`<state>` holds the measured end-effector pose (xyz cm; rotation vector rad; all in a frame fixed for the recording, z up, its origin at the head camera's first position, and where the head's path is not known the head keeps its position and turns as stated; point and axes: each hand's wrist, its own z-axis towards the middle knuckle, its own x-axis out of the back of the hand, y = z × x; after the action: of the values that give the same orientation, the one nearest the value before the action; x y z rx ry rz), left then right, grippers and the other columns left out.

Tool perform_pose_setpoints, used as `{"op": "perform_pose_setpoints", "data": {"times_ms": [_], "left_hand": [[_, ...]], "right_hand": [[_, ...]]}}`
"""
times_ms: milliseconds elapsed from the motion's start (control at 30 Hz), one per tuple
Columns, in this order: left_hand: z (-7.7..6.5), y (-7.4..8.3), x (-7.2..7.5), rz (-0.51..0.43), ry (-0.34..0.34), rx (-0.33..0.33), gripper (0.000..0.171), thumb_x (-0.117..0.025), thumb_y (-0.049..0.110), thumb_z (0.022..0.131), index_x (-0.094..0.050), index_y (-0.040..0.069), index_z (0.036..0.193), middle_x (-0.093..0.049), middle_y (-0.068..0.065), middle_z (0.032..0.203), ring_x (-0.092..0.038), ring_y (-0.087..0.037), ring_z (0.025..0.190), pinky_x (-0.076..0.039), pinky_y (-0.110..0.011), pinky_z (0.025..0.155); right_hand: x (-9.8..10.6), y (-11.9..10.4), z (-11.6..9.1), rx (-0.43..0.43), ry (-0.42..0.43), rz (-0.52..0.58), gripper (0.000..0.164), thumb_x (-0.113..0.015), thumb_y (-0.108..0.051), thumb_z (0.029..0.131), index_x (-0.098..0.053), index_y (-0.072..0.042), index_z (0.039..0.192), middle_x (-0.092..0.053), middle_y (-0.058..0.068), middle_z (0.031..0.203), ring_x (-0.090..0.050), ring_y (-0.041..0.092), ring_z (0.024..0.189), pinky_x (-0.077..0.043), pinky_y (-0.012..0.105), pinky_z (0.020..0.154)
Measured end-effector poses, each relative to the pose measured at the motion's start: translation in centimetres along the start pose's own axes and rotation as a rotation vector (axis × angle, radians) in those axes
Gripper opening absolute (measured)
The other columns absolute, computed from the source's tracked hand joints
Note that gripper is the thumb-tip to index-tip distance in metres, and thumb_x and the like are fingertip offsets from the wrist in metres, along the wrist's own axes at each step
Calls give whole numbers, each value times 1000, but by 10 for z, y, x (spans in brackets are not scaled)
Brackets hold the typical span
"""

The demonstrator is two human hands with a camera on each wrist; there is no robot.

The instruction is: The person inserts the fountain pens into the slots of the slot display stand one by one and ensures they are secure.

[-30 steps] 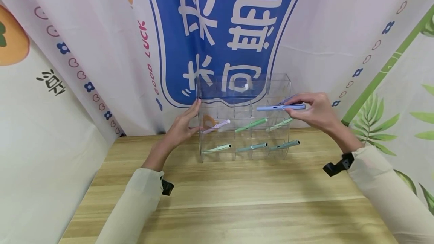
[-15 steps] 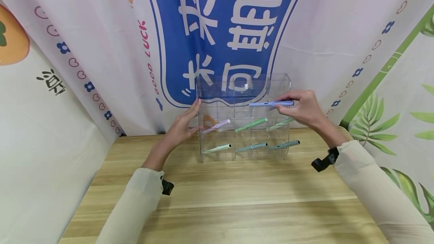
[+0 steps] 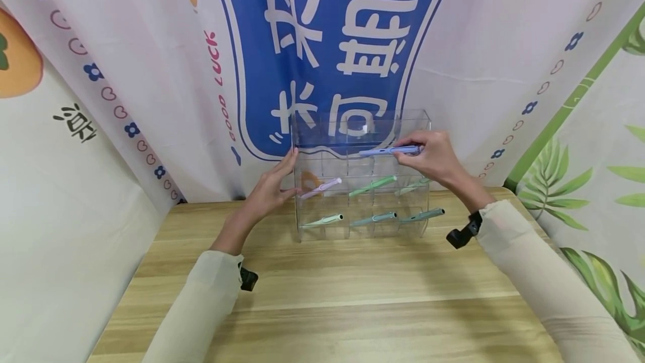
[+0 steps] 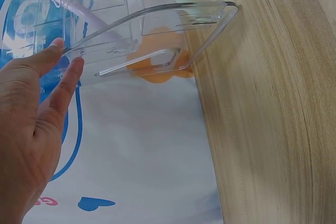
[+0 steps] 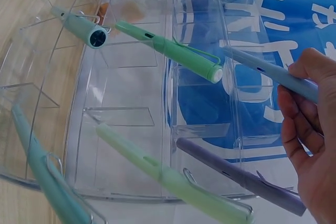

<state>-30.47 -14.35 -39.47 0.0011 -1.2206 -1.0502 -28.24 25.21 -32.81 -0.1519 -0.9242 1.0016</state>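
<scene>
A clear acrylic rack with several compartments stands upright on the table. My right hand pinches a light blue pen between thumb and fingers, in front of the upper compartments. Straight fingers of my left hand rest against the left side wall of the rack. Slanting out of the middle row are a lilac pen, a green pen and a pale green pen. A purple-grey pen lies in the rack near my right hand; the hand hides it in the head view.
In the bottom row sit a mint pen, a teal pen and a dark teal pen. A printed curtain hangs behind the rack. The wooden table extends in front of it.
My right hand has moved left with the light blue pen, from the rack's right edge toward its upper middle compartments. The left hand stays at the side wall.
</scene>
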Motion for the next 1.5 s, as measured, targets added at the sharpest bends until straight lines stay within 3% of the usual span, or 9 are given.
{"op": "perform_pose_setpoints", "data": {"times_ms": [367,733,1100,1367,1500], "left_hand": [[0,0,0,-11,5,-14,102,-81,-12,86,-21,5,168,-15,-19,174,-57,-43,137,-59,-44,105],[-1,-2,-1,-10,7,-23,100,-82,-10,87,-23,1,167,-15,-18,174,-60,-42,134,-58,-46,107],[-1,-2,-1,-6,14,-34,100,-81,-11,87,-22,1,167,-15,-17,174,-60,-42,135,-59,-44,105],[-1,-3,-1,-1,7,-21,103,-81,-10,88,-19,6,169,-14,-16,175,-58,-41,137,-59,-42,104],[-1,-2,-1,-12,4,-16,105,-80,-11,87,-18,8,169,-14,-17,174,-57,-43,137,-59,-47,104]], "right_hand": [[-9,-1,13,-38,-30,-45,12,-81,-5,89,-83,0,99,-79,14,88,-66,19,61,-50,15,50],[-24,4,21,-81,-89,-32,12,-79,-9,91,-83,-1,99,-79,15,92,-68,19,65,-54,18,53],[-35,9,24,-80,-109,-35,11,-80,-9,90,-83,0,96,-78,14,84,-61,17,58,-46,15,48],[-39,10,26,-94,-115,-45,12,-81,-11,90,-83,-1,96,-79,14,84,-63,17,60,-49,16,50],[-40,12,27,-85,-114,-57,12,-82,-12,90,-83,-2,96,-79,14,85,-63,17,59,-49,17,50]]}}
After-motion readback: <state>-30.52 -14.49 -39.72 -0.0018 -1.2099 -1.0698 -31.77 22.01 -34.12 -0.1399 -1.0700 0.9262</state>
